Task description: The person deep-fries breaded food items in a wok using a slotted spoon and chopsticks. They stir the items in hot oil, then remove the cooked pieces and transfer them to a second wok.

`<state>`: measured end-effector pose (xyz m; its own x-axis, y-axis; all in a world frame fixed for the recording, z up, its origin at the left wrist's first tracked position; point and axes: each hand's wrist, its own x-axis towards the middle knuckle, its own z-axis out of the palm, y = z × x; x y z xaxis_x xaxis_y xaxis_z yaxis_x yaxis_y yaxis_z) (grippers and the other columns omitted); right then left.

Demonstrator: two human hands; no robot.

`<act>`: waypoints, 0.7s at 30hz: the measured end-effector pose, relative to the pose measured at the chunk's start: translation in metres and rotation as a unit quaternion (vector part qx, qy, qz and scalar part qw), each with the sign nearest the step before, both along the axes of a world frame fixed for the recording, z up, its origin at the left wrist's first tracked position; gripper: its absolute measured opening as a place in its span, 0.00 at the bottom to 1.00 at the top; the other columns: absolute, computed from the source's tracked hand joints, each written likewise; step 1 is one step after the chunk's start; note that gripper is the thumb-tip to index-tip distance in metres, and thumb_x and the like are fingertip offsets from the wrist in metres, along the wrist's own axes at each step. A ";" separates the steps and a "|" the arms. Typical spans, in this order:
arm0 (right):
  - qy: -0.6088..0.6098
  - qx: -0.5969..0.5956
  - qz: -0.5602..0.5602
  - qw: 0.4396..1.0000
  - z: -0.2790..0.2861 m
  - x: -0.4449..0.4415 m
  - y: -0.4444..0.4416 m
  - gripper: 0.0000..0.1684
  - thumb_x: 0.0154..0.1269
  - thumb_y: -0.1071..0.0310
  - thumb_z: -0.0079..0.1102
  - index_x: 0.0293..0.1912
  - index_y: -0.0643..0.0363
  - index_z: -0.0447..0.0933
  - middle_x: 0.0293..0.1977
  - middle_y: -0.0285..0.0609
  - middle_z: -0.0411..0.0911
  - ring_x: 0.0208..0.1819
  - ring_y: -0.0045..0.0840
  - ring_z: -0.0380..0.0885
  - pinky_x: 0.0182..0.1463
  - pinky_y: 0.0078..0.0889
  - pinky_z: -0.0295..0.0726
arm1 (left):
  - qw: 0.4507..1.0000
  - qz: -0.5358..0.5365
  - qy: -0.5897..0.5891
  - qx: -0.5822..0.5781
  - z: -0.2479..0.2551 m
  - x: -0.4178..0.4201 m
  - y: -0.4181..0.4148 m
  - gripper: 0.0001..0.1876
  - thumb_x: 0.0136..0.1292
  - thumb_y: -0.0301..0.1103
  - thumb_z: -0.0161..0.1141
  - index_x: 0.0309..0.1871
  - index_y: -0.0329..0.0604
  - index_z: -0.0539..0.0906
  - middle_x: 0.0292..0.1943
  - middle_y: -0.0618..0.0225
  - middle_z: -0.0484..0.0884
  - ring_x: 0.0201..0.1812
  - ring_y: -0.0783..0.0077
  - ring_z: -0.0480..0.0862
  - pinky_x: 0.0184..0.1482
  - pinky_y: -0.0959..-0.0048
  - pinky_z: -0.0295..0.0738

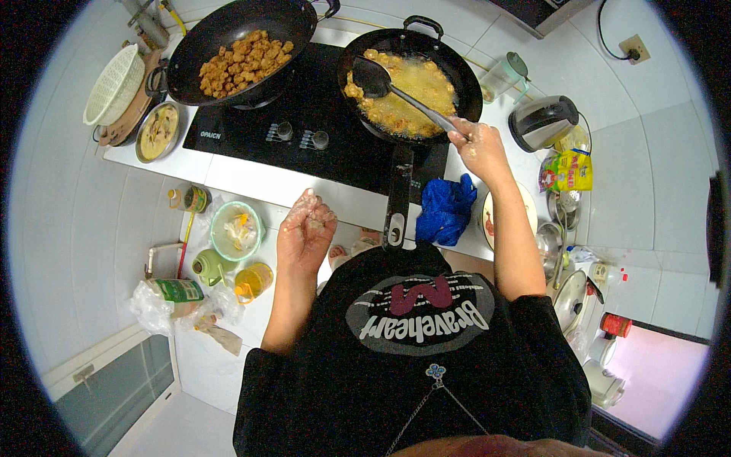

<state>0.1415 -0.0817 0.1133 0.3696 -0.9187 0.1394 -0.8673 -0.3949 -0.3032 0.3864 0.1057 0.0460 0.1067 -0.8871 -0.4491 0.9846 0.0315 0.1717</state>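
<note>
My right hand (477,145), dusted with batter, grips the handle of a black spatula (420,105). Its broad head rests at the left side of a black wok (471,91), where pale golden pieces (414,85) bubble in oil. My left hand (307,223) is raised in front of the counter edge, coated with batter, its fingers curled; nothing shows in it. A second black wok (183,71) at the upper left holds browned fried pieces (245,63). The long handle (397,200) of the right wok points towards my body.
Between the woks lies the black gas hob (240,128). A metal bowl of batter (157,132) stands left. A blue cloth (445,211), a plate (528,211) and an electric kettle (542,123) are on the right. Oil bottles (254,281) and a green-rimmed bin (237,228) stand below left.
</note>
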 end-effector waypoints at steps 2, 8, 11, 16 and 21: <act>-0.050 0.058 -0.012 0.997 0.002 -0.009 0.005 0.15 0.59 0.62 0.55 0.45 0.54 0.79 0.31 0.53 0.79 0.33 0.48 0.77 0.38 0.45 0.75 | 1.000 0.004 0.014 -0.028 -0.011 0.004 0.003 0.06 0.59 0.23 0.56 0.39 0.39 0.74 0.26 0.71 0.72 0.28 0.77 0.72 0.36 0.78 0.69; -0.187 0.205 -0.123 0.953 -0.014 -0.019 0.010 0.16 0.59 0.65 0.58 0.46 0.58 0.78 0.29 0.54 0.79 0.30 0.45 0.79 0.36 0.39 0.74 | 0.999 0.011 0.038 -0.001 -0.012 0.004 0.003 0.10 0.56 0.20 0.56 0.42 0.37 0.74 0.27 0.69 0.74 0.28 0.75 0.73 0.36 0.78 0.70; -0.191 0.174 -0.127 0.958 -0.024 -0.012 0.009 0.16 0.58 0.65 0.59 0.47 0.57 0.79 0.29 0.52 0.80 0.31 0.42 0.80 0.36 0.38 0.75 | 0.999 0.007 0.039 -0.001 -0.009 0.005 0.004 0.10 0.57 0.20 0.56 0.42 0.37 0.74 0.28 0.70 0.75 0.28 0.75 0.74 0.36 0.78 0.71; -0.048 0.009 -0.084 0.995 -0.033 0.001 0.017 0.16 0.60 0.62 0.54 0.47 0.53 0.79 0.28 0.51 0.79 0.32 0.44 0.78 0.36 0.43 0.76 | 0.999 0.016 0.040 0.001 -0.006 0.008 0.007 0.08 0.58 0.21 0.56 0.41 0.37 0.74 0.28 0.70 0.76 0.29 0.76 0.74 0.37 0.77 0.73; 0.041 -0.050 -0.048 0.997 -0.028 0.012 0.033 0.16 0.60 0.62 0.52 0.48 0.53 0.77 0.26 0.52 0.78 0.31 0.46 0.78 0.35 0.46 0.76 | 0.999 0.017 0.037 0.006 -0.006 0.012 0.014 0.07 0.58 0.20 0.55 0.40 0.37 0.74 0.28 0.69 0.76 0.29 0.75 0.75 0.36 0.78 0.73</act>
<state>0.1539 -0.0484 0.0849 0.2954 -0.9333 0.2042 -0.9226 -0.3342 -0.1925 0.3987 0.1198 0.0402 0.1016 -0.8782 -0.4674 0.9932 0.0627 0.0982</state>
